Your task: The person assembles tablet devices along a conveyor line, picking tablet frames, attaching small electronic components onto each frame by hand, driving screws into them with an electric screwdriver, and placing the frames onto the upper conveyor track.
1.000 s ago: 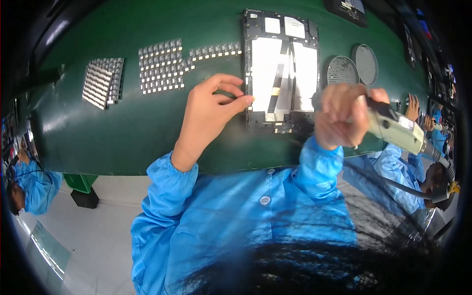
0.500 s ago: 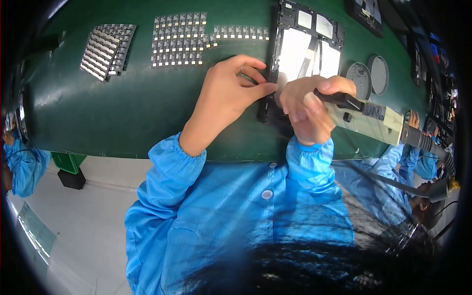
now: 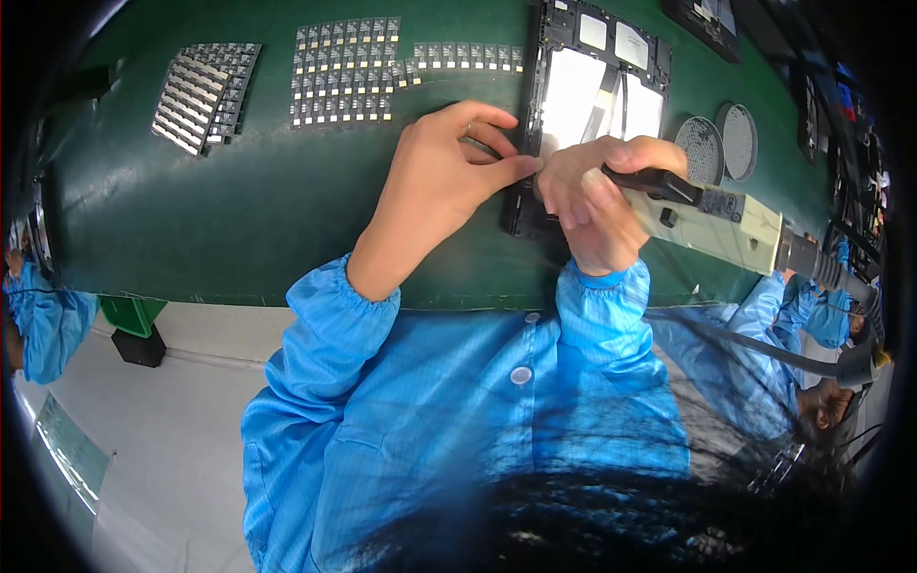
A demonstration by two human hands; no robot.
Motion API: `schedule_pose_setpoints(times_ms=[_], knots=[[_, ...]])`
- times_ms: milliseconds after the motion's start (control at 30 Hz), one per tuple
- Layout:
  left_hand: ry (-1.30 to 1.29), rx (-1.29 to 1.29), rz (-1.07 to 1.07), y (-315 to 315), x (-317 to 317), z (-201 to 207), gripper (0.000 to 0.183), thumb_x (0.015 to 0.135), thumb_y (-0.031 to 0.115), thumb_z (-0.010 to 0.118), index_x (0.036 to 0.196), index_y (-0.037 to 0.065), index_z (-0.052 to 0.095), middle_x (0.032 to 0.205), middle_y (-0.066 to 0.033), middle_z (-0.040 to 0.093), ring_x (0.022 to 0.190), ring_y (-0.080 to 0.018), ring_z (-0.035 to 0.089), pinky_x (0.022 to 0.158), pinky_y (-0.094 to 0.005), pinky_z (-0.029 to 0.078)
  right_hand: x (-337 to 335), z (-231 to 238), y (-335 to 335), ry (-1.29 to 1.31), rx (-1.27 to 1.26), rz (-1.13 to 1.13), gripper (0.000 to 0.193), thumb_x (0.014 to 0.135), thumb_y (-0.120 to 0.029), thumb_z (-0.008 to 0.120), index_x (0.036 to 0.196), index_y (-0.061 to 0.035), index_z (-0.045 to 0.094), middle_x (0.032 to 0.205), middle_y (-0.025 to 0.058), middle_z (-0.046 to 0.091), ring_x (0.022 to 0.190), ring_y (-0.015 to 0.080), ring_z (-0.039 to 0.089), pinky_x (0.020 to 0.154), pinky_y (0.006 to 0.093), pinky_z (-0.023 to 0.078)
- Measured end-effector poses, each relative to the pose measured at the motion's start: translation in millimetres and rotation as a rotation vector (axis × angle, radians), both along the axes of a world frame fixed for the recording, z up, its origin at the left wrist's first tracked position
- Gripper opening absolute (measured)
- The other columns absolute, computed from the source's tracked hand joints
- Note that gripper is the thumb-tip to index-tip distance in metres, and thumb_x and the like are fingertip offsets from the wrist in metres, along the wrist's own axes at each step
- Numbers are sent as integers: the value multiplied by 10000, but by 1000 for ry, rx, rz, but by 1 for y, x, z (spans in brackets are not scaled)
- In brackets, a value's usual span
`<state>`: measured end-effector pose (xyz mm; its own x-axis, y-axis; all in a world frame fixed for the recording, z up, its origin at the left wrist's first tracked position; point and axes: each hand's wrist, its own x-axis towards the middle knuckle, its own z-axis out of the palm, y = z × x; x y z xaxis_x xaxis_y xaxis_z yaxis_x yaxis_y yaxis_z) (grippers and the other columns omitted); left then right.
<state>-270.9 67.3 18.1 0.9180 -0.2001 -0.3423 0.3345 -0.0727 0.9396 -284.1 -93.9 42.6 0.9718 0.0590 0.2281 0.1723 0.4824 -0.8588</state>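
An opened tablet (image 3: 569,95) with a black frame and white, battery-like blocks lies on the green table. At its left edge is my left hand (image 3: 441,177), fingers curved, the thumb tip over the edge and the other fingertips beside it. My right hand (image 3: 602,201) is wrapped round a cream electric screwdriver (image 3: 726,229) with a black lever, held tilted over the tablet's near part. That hand hides the screwdriver's tip and the spot beneath it.
Small black labelled pieces (image 3: 344,72) stand in rows left of the tablet. Farther left lies a stack of strips (image 3: 196,100). Two round grey dishes (image 3: 700,151) sit to the right, below another dark device (image 3: 707,24). A thick cable (image 3: 831,272) trails right, near co-workers in blue.
The right hand and the screwdriver have shifted very slightly left and up. My left hand stays at the tablet's edge.
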Motion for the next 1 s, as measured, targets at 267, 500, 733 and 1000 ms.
schedule_pose_setpoints(times_ms=[267,500,733,1000], knots=[[-43,-13,28,1,-1,-4,402,745,120,829,1081,-29,665,875,-134,734,762,-195,734,657,-290,562,4,-2,4,-38,-100,-3,273,839,30,721,997,-31,508,736,104,624,606,143,581,553,280,487],[-95,27,38,1,-2,-5,404,750,123,824,1090,-28,665,883,-125,739,763,-194,730,674,-294,563,3,-5,2,-33,-250,3,210,810,5,759,911,-40,581,738,60,631,620,97,563,565,254,468],[-72,97,-68,14,-41,18,575,744,242,838,1205,-23,619,1144,-172,652,947,-268,673,814,-359,556,-5,-6,-2,-115,-384,17,249,859,48,657,984,-50,465,648,93,504,524,173,478,513,337,433],[-588,801,-128,-22,-71,16,770,733,346,804,1360,17,501,1364,-176,443,1148,-346,475,981,-451,373,-8,7,-10,-28,-470,-30,281,869,-130,717,1002,-64,478,681,87,542,569,168,534,520,270,417]])
